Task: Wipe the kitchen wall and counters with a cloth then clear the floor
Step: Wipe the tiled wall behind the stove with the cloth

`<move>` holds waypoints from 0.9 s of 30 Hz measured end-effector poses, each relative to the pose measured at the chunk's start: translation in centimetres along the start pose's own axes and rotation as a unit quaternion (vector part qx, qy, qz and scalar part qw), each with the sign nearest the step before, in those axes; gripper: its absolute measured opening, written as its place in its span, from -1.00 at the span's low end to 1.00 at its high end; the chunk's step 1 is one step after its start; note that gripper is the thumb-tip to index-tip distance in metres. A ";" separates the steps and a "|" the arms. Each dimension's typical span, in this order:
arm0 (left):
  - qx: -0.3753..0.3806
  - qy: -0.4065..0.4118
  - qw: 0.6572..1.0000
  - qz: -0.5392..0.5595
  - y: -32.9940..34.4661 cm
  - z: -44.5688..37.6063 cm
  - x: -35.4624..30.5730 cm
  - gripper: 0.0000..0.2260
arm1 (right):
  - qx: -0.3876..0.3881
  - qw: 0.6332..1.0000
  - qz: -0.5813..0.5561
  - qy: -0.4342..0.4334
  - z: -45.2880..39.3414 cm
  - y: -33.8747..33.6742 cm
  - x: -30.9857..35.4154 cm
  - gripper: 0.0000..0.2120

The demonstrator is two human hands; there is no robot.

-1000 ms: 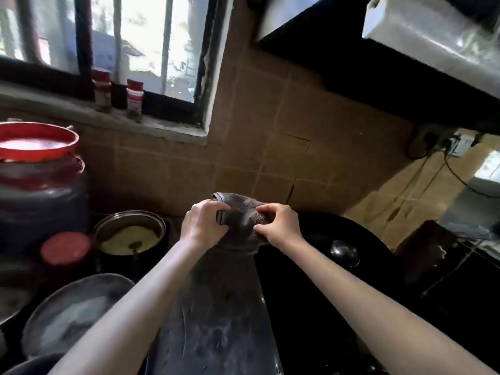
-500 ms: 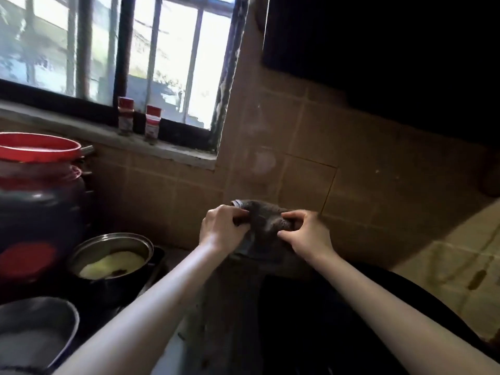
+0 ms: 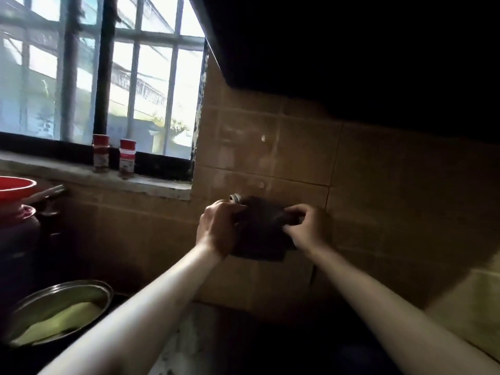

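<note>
A dark grey cloth point(image 3: 259, 234) is held up in front of the brown tiled wall point(image 3: 297, 158), below the black hood. My left hand point(image 3: 219, 228) grips its left edge and my right hand point(image 3: 308, 228) pinches its right edge. Both arms reach forward over the grey counter point(image 3: 194, 345), which is mostly in shadow. Whether the cloth touches the tiles I cannot tell.
A steel pot point(image 3: 59, 312) with yellowish food sits at the lower left. Behind it stands a dark jar with a red lid point(image 3: 13, 188). Two red-capped spice jars point(image 3: 113, 155) stand on the window sill. The black hood point(image 3: 351, 50) overhangs at the upper right.
Both hands have lifted the cloth from just above the counter up to the tiled wall. The view has tilted upward, so the wok and counter top dropped out of sight.
</note>
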State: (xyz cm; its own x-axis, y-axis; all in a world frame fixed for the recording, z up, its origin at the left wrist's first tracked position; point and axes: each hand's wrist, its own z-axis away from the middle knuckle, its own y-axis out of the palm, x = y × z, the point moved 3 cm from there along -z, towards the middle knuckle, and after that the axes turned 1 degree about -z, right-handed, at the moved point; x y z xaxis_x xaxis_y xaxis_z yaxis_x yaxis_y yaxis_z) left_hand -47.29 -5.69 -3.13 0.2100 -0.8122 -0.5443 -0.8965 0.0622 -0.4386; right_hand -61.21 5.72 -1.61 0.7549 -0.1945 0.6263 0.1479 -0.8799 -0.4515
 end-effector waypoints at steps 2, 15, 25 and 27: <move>-0.008 0.015 1.000 0.005 0.7 -0.8 0.1 -0.74 | -0.010 1.000 -0.008 0.015 -0.6 0.2 -0.2 -0.69; -0.080 0.128 0.989 0.003 3.4 -9.2 -1.2 -0.70 | -0.109 0.983 0.081 -0.121 -8.4 0.1 1.3 -0.65; -0.101 0.176 0.955 -0.216 7.1 -11.6 2.1 -0.69 | -0.093 0.909 0.354 -0.201 -9.1 4.6 -2.7 -0.33; -0.113 0.214 0.913 -0.327 7.8 -12.1 2.7 -0.65 | -0.079 0.869 0.425 -0.242 -9.1 5.9 -3.5 -0.30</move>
State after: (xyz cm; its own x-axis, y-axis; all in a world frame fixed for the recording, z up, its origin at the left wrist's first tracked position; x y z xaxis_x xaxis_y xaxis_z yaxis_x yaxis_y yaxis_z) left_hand -58.42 -14.42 0.63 0.6016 -0.7878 0.1320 -0.7014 -0.6001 -0.3847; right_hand -68.85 -2.70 -0.67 0.7340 -0.6321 -0.2484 -0.6553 -0.5630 -0.5037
